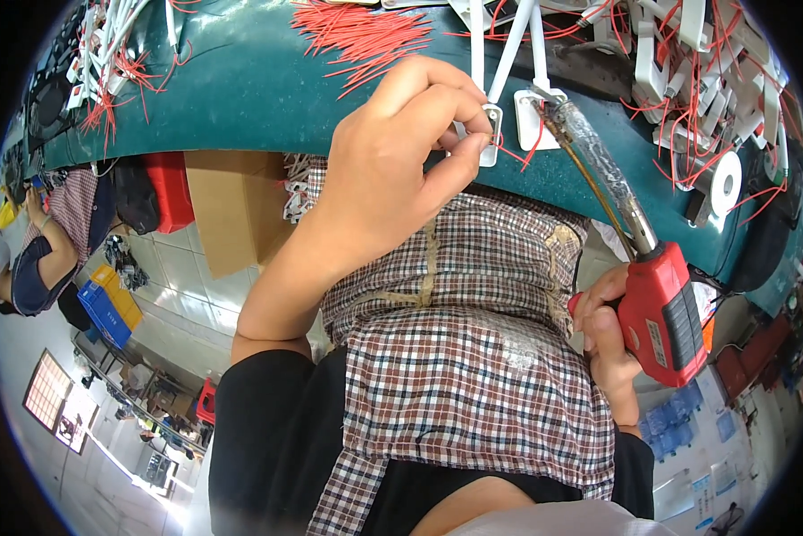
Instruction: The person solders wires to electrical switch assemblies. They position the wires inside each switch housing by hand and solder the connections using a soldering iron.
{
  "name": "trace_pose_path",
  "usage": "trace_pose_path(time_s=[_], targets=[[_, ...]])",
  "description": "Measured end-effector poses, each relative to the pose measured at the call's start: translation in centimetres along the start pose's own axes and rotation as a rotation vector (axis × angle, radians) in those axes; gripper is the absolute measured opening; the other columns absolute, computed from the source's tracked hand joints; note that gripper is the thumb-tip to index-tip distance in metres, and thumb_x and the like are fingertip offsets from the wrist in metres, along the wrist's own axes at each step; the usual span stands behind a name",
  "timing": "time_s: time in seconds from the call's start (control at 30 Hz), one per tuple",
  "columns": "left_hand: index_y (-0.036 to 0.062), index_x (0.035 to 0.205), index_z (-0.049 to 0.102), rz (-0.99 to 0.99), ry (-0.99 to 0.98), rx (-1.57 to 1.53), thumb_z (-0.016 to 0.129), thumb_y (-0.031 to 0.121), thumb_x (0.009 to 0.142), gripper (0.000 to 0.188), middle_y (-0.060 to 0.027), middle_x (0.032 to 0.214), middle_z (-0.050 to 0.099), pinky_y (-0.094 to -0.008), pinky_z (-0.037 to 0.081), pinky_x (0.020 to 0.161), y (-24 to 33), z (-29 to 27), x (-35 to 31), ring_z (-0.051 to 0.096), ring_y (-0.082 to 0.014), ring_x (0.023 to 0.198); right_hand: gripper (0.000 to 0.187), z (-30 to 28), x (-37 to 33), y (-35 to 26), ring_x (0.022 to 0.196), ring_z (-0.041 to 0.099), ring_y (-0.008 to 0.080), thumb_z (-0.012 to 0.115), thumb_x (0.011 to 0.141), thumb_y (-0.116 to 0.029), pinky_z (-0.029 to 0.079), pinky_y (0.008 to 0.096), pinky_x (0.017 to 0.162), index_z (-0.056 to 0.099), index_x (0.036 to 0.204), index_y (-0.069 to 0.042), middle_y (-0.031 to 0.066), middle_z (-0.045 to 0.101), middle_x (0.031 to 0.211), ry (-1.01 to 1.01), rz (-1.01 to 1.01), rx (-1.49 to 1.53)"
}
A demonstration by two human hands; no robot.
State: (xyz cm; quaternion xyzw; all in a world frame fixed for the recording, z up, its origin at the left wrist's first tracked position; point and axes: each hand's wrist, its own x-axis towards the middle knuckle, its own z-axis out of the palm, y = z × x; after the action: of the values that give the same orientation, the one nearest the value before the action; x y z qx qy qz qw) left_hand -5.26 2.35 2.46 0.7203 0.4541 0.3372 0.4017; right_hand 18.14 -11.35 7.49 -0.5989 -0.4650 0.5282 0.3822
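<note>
Your R hand [605, 329]'s wrapped round the gun [659, 313], L hand [401, 134]'s at 1 white part [490, 155] nr bench [240, 107] edge (can't tell if gripping), & a slip of the tip [551, 105], if hot, might burn you.

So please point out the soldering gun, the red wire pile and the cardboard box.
Soldering gun [649, 302], head view: red body.
Red wire pile [363, 30], head view: middle.
Cardboard box [221, 210], head view: light brown panel.

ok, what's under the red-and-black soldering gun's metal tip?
A white plastic piece, on the green tabletop. The soldering gun covers part of it; what's there, and whether they touch, can't be seen.
</note>
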Motion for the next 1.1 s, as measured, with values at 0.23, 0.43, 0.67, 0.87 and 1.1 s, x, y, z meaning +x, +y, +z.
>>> trace_pose_path(time_s=[0.23, 0.43, 0.67, 0.87, 1.1], targets=[[0.0042, 0.079, 0.059, 0.09, 0.067, 0.074, 0.071, -0.004, 0.07, 0.017, -0.0045, 0.095, 0.059, -0.0254, 0.052, 0.056, -0.45, 0.58, 0.17, 0.066, -0.0132, 0.066, 0.026, 0.34, -0.72, -0.57, 0.045, 0.039, 0.0071, 0.062, 0.09, -0.019, 0.039, 0.0238, 0.047, 0.05, 0.102, 0.001, 0.0069, 0.051, 0.072, 0.081, 0.225, 0.035], [0.0041, 0.077, 0.058, 0.104, 0.055, 0.105, 0.071, -0.005, 0.068, 0.019, -0.0046, 0.094, 0.058, -0.0253, 0.052, 0.057, -0.4, 0.4, 0.21, 0.066, -0.0137, 0.067, 0.022, 0.3, -0.56, -0.8, 0.045, 0.04, 0.0077, 0.062, 0.089, -0.018, 0.038, 0.0236, 0.046, 0.052, 0.095, 0.001, 0.0057, 0.05, 0.068, 0.084, 0.294, 0.045], [-0.0005, 0.083, 0.065, 0.04, 0.029, 0.09, 0.069, -0.006, 0.074, 0.011, -0.0065, 0.097, 0.059, -0.0223, 0.052, 0.063, -0.14, 0.19, 0.06, 0.061, -0.0104, 0.071, 0.02, 0.45, -0.21, -0.8, 0.045, 0.041, 0.0092, 0.061, 0.089, -0.018, 0.037, 0.0238, 0.047, 0.05, 0.086, -0.001, 0.003, 0.046, 0.06, 0.048, 0.313, 0.072], [0.0024, 0.079, 0.06, 0.085, 0.069, 0.122, 0.071, -0.004, 0.069, 0.016, -0.0053, 0.095, 0.058, -0.0264, 0.052, 0.057, -0.38, 0.51, 0.14, 0.066, -0.0151, 0.068, 0.02, 0.35, -0.2, -0.79, 0.045, 0.042, 0.0095, 0.061, 0.089, -0.018, 0.037, 0.0239, 0.047, 0.05, 0.086, -0.001, 0.0026, 0.045, 0.057, 0.038, 0.306, 0.052], [0.0024, 0.078, 0.06, 0.095, 0.066, 0.112, 0.071, -0.004, 0.069, 0.016, -0.0056, 0.094, 0.058, -0.0273, 0.051, 0.057, -0.52, 0.53, 0.12, 0.065, -0.0157, 0.067, 0.02, 0.38, -0.19, -0.55, 0.045, 0.043, 0.0096, 0.061, 0.089, -0.017, 0.038, 0.0236, 0.047, 0.05, 0.088, -0.001, 0.003, 0.046, 0.058, 0.046, 0.313, 0.052]])
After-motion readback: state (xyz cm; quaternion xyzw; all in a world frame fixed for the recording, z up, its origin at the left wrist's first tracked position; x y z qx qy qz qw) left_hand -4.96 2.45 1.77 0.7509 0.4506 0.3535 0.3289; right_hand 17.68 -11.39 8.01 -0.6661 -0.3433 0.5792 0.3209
